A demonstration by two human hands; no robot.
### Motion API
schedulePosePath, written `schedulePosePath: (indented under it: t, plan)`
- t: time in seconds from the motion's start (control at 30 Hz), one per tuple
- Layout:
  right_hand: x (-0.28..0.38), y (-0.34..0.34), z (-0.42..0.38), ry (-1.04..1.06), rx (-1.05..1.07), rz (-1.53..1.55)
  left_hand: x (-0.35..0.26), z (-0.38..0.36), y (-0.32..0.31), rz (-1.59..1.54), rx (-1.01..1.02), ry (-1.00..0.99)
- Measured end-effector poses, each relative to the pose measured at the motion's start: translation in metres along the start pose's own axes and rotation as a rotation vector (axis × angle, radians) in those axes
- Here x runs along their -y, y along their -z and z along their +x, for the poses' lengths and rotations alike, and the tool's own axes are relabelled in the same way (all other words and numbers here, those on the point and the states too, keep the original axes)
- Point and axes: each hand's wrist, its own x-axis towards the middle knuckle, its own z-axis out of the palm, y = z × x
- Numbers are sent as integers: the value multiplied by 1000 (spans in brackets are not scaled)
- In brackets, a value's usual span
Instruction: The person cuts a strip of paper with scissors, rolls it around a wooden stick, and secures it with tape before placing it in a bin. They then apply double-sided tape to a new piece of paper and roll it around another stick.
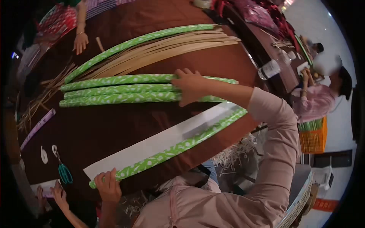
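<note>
Filling most of the frame, a dk brown tabletop [87,129] carries a fan of tan strips [152,57] at upper ctr, w/ a curved green roll [140,39] along its upper edge. Just below, three green rolls [121,90] lie side by side, long axes running approx L–R across the frame. Lower down, a part-wrapped green roll [159,152] slants from lower left up to right of ctr, along the near edge of a flat white sheet [140,141]. All are glossy, bright green w/ a white print.

Orange crate [313,141], right side of frame: green rolls inside, tops showing. Clear bottle [269,70], upper right, has a label; contents can't be told.

R hand [190,86] grips across the three green rolls, fingers spread over the top one, thumb at the lower. L hand [108,186] has fingers curled over the part-wrapped green roll nr its lower-left end.

Teal-handled scissors [64,173], lower left, lie w/ handles toward the bottom; sm. white tape roll [44,155] sits nearby.
</note>
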Motion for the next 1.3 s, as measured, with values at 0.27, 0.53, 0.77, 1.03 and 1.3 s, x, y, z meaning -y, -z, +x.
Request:
schedulePosePath:
  t: [0.27,0.53,0.77,1.03,1.3]
  plan:
    - [-5,7,2,-24,145,117,-2,-6,-1,-56,38,72]
    - [-6,15,-1,-21,193,129,-3,-6,-2,-50,32,77]
    - [-15,-4,-12,57,-39,58,-1,-1,6,-63,41,70]
    - [-62,-1,-83,179,-416,170,4,-1,8,-106,0,44]
    - [-96,-34,-158,-21,-304,167,2,-5,1,-122,-51,68]
